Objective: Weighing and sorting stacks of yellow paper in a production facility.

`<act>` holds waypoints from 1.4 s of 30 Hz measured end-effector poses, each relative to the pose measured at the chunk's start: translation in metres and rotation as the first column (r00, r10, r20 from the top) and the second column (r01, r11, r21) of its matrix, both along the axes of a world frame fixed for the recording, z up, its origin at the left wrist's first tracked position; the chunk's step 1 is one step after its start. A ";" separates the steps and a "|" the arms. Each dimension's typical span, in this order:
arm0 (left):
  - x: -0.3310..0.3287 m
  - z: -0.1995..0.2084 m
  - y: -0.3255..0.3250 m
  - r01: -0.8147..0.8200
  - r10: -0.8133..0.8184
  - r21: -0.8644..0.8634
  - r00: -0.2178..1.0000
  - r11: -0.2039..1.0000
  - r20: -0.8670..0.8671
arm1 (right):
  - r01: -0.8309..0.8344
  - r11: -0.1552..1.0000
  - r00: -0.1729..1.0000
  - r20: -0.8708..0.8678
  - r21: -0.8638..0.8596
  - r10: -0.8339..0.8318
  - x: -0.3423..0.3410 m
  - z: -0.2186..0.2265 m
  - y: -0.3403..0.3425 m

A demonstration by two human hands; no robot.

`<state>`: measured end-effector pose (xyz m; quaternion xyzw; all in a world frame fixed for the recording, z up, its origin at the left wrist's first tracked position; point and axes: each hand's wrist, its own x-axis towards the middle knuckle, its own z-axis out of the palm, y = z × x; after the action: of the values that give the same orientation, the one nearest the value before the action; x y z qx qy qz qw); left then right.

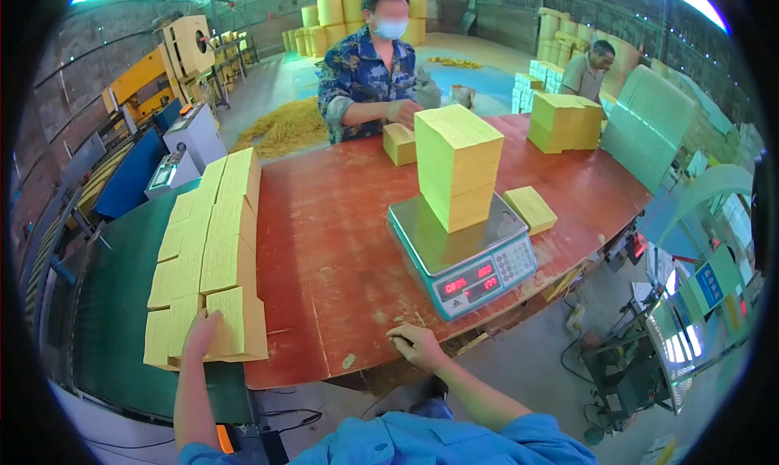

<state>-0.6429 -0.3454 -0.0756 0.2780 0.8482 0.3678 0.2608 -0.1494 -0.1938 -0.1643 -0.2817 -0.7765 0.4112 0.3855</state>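
At the near end of the conveyor, my left hand (201, 333) is closed around the near edge of a stack of yellow paper (186, 325); its fingertips are partly hidden between neighbouring stacks. Beside it stands another yellow paper stack (231, 327). My right hand (418, 347) rests at the near edge of the red table (312, 262), fingers loosely bent and apart, holding nothing. Ahead of it is a teal digital scale (462, 262) with a lit red display. A tall pile of yellow paper (458, 169) stands upright on its metal plate.
Rows of yellow stacks cover part of the green conveyor (114, 303). A small yellow stack (530, 208) lies right of the scale. Across the table, a co-worker (369, 79) in a mask has a hand by another small stack (399, 144). Larger stacks (565, 124) stand far right.
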 end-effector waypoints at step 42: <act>0.310 -0.021 0.136 0.102 -0.309 -0.295 0.447 0.950 -0.840 | 0.668 0.452 0.420 0.201 0.591 -0.885 0.405 -0.019 0.278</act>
<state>-0.3334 -0.2090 -0.0969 0.4999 0.8530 0.0511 -0.1409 0.2556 0.0842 -0.1832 -0.6190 -0.6836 -0.0874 0.3767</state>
